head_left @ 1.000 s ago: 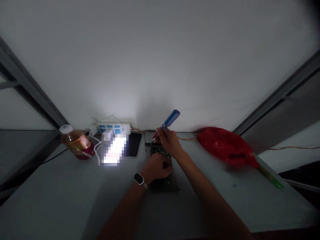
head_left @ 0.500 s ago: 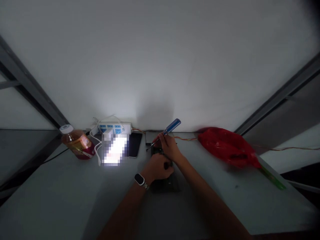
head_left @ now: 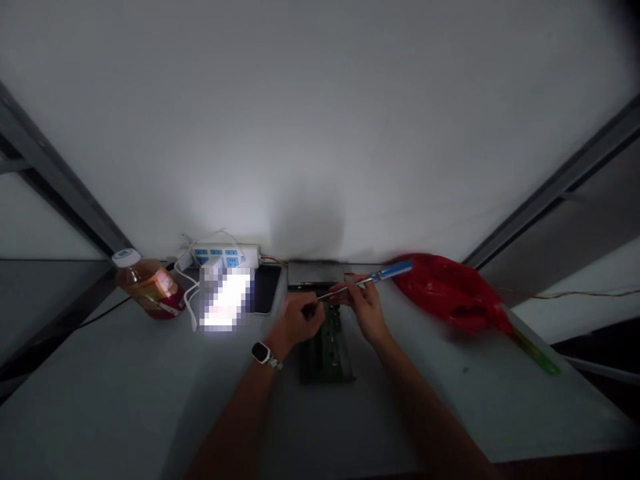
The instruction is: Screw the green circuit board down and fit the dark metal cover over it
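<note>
My right hand (head_left: pixel 367 310) holds a screwdriver (head_left: pixel 393 271) by its shaft, with the blue handle pointing up to the right. The shaft lies nearly level, and its tip reaches the fingertips of my left hand (head_left: pixel 299 319). The left fingers are pinched together; whatever is between them is too small and dark to make out. Below both hands lies a green circuit board (head_left: pixel 326 353) on the table, its upper part partly covered by the hands. A flat silver metal case (head_left: pixel 316 272) sits just behind it, against the wall.
To the left are a power strip (head_left: pixel 254 255) with white cables, a dark phone (head_left: pixel 267 290), a bright blurred-out patch and a drink bottle (head_left: pixel 150 287). A red plastic bag (head_left: pixel 445 290) lies on the right, with a green strip (head_left: pixel 537 353) by it.
My hands have moved apart from over the board, uncovering more of it. The screwdriver has tipped from steep to nearly level, its handle swinging right, and its tip now meets the left fingers.
</note>
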`<control>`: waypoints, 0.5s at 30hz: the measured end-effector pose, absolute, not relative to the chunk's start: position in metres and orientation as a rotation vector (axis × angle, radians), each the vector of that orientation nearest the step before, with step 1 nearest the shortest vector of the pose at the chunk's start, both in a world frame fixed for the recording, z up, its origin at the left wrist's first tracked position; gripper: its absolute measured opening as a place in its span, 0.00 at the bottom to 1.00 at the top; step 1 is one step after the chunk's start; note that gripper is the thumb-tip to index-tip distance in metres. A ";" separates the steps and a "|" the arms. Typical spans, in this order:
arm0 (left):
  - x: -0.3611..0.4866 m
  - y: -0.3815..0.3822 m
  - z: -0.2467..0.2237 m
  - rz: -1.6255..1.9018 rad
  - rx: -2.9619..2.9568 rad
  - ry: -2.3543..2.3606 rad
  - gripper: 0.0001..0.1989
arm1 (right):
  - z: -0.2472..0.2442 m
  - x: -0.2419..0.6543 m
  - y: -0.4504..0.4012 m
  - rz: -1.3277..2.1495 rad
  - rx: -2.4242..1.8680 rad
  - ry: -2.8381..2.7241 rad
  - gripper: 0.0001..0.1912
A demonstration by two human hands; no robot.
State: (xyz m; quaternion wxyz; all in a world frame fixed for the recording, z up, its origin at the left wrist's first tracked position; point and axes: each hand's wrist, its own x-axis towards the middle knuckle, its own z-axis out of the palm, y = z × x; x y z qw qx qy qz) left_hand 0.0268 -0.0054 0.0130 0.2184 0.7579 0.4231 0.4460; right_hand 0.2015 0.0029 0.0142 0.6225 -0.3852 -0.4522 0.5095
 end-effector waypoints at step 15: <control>0.003 0.017 0.002 0.906 1.977 1.139 0.10 | -0.016 0.196 -0.013 1.127 -0.813 -0.726 0.23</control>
